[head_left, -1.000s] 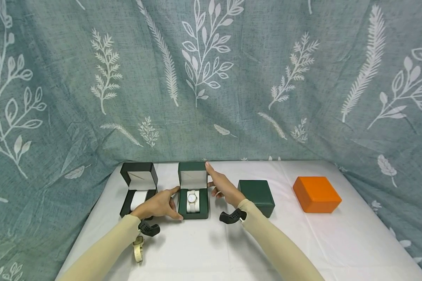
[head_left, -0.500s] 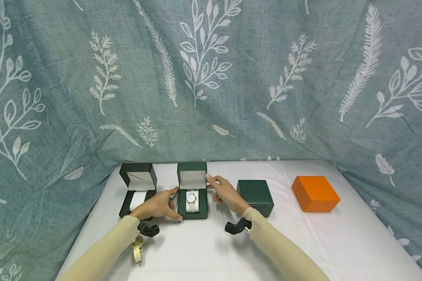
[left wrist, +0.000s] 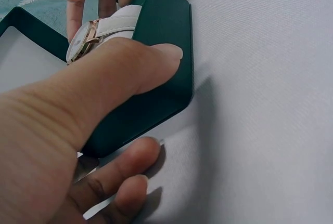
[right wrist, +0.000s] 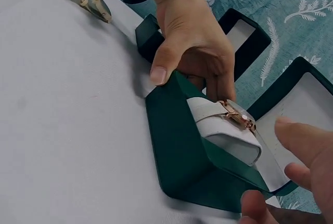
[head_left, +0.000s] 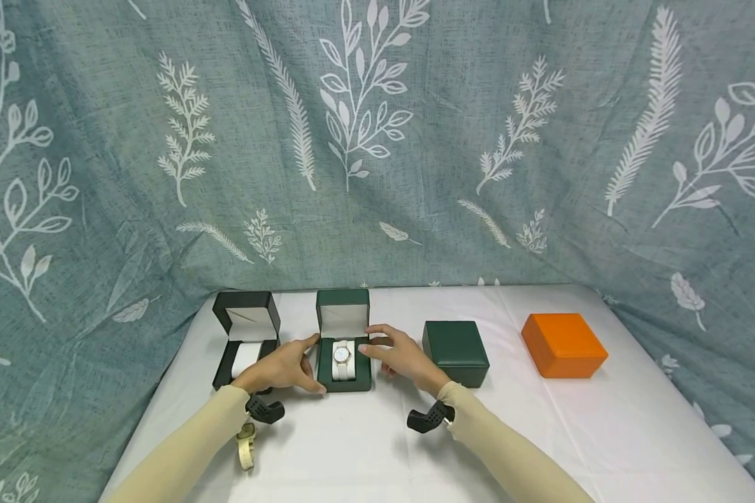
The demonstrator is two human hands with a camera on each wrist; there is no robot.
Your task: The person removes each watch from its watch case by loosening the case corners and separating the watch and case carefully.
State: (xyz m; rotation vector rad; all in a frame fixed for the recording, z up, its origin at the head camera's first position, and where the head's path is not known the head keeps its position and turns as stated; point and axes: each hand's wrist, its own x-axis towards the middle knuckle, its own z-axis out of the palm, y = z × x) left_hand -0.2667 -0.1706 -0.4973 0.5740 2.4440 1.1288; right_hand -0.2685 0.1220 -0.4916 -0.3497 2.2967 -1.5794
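In the middle of the table an open green watch box (head_left: pixel 363 374) has its lid raised. Inside, a wristwatch (head_left: pixel 342 355) with a white strap and gold-coloured case is wrapped round a white cushion (right wrist: pixel 229 146). My left hand (head_left: pixel 282 367) grips the box at its left side, thumb (left wrist: pixel 164 63) on the front face and index finger reaching toward the back corner. At the right rim is my right hand (head_left: pixel 405 358), fingers spread and slightly bent. Its index and thumb tips lie close to the watch and lid, holding nothing.
An open black watch box (head_left: pixel 247 302) with a white cushion stands to the left, partly behind the left hand. A second watch (head_left: pixel 246 447) with a pale strap lies near the left forearm. To the right sit a closed green box (head_left: pixel 456 344) and an orange box (head_left: pixel 564 342).
My right hand has come down from the raised lid's top right corner to the right rim beside the watch. The left hand and the boxes have stayed in place.
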